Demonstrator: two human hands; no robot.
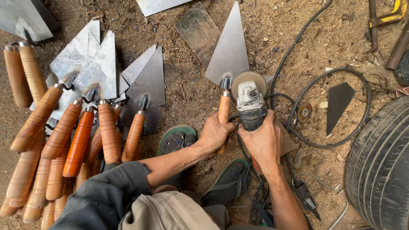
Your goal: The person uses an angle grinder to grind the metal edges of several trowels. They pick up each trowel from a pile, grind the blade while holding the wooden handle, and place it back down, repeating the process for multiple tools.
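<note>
My left hand (215, 133) grips the wooden handle of a trowel (229, 53), whose pointed triangular steel blade lies flat on the dirt, tip pointing away. My right hand (265, 142) is wrapped around the body of a grey angle grinder (250, 104). Its round disc (249, 79) sits at the blade's rear right corner, next to the neck of the trowel. Both hands are close together, just beyond my two green sandals (177, 140).
A pile of several finished trowels (91, 85) with orange-brown wooden handles lies at the left. A dark metal plate (198, 30) lies behind the blade. Black cable (332, 106) loops around a small dark triangle (338, 102) on the right. A tyre (381, 166) fills the lower right corner.
</note>
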